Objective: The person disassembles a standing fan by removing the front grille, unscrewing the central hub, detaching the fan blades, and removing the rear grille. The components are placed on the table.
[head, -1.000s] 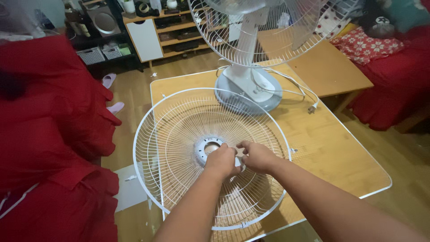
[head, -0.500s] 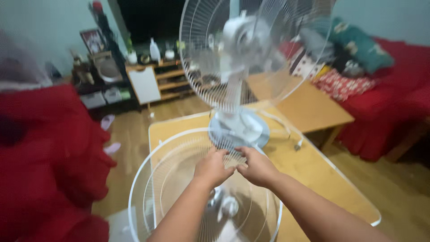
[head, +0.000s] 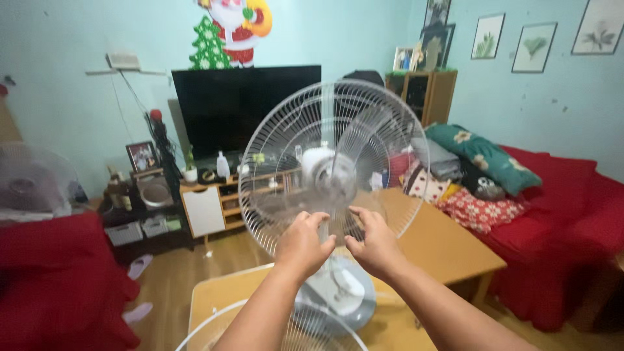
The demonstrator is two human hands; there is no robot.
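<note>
Left hand (head: 302, 244): forearm raised, fingers curled, fingertips at the lower part of the upright fan guard (head: 273, 162). Right hand (head: 372, 244): just beside it, same pose, fingers bent against that guard.

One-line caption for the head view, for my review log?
Both hands, left hand and right hand, reach to the standing fan's rear grille above a wooden table.
</note>
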